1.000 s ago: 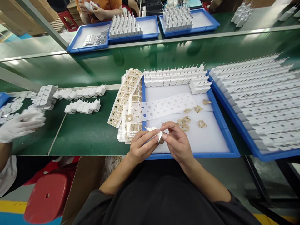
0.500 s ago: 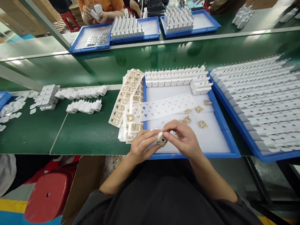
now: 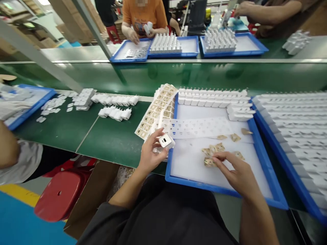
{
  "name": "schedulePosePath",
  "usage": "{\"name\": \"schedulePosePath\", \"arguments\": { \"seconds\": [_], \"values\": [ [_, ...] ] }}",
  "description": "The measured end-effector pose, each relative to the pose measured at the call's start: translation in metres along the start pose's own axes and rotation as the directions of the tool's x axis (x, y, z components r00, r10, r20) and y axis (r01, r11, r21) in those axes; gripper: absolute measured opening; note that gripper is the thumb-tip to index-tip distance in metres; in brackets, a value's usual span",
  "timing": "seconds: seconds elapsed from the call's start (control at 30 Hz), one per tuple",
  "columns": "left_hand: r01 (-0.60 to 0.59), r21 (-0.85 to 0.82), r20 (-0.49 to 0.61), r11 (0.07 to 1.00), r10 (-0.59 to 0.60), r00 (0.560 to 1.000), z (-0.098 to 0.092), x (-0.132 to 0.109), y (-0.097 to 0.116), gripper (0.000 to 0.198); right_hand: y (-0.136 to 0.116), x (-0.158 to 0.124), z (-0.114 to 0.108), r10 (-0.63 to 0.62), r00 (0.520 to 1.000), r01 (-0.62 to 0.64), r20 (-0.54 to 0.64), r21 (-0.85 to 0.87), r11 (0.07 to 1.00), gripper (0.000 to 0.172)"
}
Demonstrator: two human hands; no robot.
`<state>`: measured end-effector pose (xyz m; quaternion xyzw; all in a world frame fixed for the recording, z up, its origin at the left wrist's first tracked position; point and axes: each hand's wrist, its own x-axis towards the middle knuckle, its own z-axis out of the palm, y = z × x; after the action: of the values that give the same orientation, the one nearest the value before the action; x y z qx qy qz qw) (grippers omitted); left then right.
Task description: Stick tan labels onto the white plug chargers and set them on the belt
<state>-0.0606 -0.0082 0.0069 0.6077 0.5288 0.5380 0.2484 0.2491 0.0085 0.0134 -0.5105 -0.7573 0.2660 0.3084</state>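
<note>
My left hand is closed around a white charger plug, its face with a dark port turned up toward me. In my right hand, thumb and forefinger pinch a crumpled tan piece of sticker backing, low over the white floor of the blue-rimmed tray. Other tan backing scraps lie close by in the tray. A translucent strip with small printed marks stretches across the tray. Sheets of tan stickers are stacked against its left side.
White chargers line the tray's back. To the right stands another tray full of chargers. Loose chargers and small white plates lie leftward. A co-worker sits across the bench; another person's arm is at left.
My hands have separated. The left hand keeps the charger, now without the tan covering on its face; the right has moved to the scraps with the tan piece. My view has shifted leftward.
</note>
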Motion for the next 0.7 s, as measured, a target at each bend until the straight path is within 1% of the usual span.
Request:
{"name": "schedulePosePath", "arguments": {
  "seconds": [0.07, 0.1, 0.13, 0.2, 0.27, 0.3, 0.37, 0.43, 0.53, 0.63, 0.7],
  "values": [
    [0.054, 0.052, -0.039, 0.997, -0.052, 0.998, -0.021, 0.013, -0.004, 0.044, 0.021, 0.001, -0.009, 0.032, 0.999, -0.025, 0.036, -0.165, 0.986, 0.029],
    [0.080, 0.091, -0.068, 0.993, -0.073, 0.995, -0.033, 0.021, -0.007, 0.040, 0.030, 0.001, -0.012, 0.053, 0.998, -0.048, 0.019, -0.208, 0.977, 0.034],
    [0.097, 0.143, -0.105, 0.985, -0.083, 0.991, -0.044, 0.030, -0.012, 0.037, 0.036, 0.001, -0.014, 0.073, 0.997, -0.072, -0.002, -0.229, 0.971, 0.038],
    [0.115, 0.290, -0.194, 0.950, -0.059, 0.979, -0.067, 0.048, -0.027, 0.037, 0.043, -0.001, -0.018, 0.108, 0.992, -0.120, -0.062, -0.236, 0.964, 0.041],
    [0.137, 0.485, -0.254, 0.864, -0.011, 0.967, -0.085, 0.066, -0.049, 0.035, 0.043, -0.002, -0.018, 0.125, 0.987, -0.145, -0.097, -0.228, 0.963, 0.042],
    [0.158, 0.580, -0.256, 0.799, -0.005, 0.967, -0.093, 0.075, -0.060, 0.033, 0.041, -0.002, -0.018, 0.129, 0.987, -0.148, -0.099, -0.224, 0.963, 0.041],
    [0.177, 0.731, -0.213, 0.659, -0.026, 0.977, -0.103, 0.089, -0.082, 0.030, 0.038, -0.001, -0.016, 0.127, 0.989, -0.141, -0.076, -0.214, 0.967, 0.040],
    [0.166, 0.805, -0.160, 0.570, -0.061, 0.985, -0.109, 0.097, -0.100, 0.028, 0.037, 0.000, -0.014, 0.116, 0.992, -0.123, -0.047, -0.200, 0.972, 0.038],
    [0.162, 0.830, -0.140, 0.534, -0.082, 0.987, -0.115, 0.100, -0.117, 0.027, 0.039, 0.001, -0.010, 0.100, 0.994, -0.104, -0.033, -0.186, 0.977, 0.037],
    [0.180, 0.876, -0.158, 0.447, -0.086, 0.984, -0.122, 0.098, -0.128, 0.032, 0.040, 0.003, -0.010, 0.085, 0.996, -0.087, -0.017, -0.201, 0.976, 0.037],
    [0.190, 0.900, -0.175, 0.392, -0.075, 0.982, -0.126, 0.099, -0.134, 0.035, 0.035, 0.009, -0.012, 0.066, 0.998, -0.063, 0.004, -0.228, 0.972, 0.038]
  ]
}}
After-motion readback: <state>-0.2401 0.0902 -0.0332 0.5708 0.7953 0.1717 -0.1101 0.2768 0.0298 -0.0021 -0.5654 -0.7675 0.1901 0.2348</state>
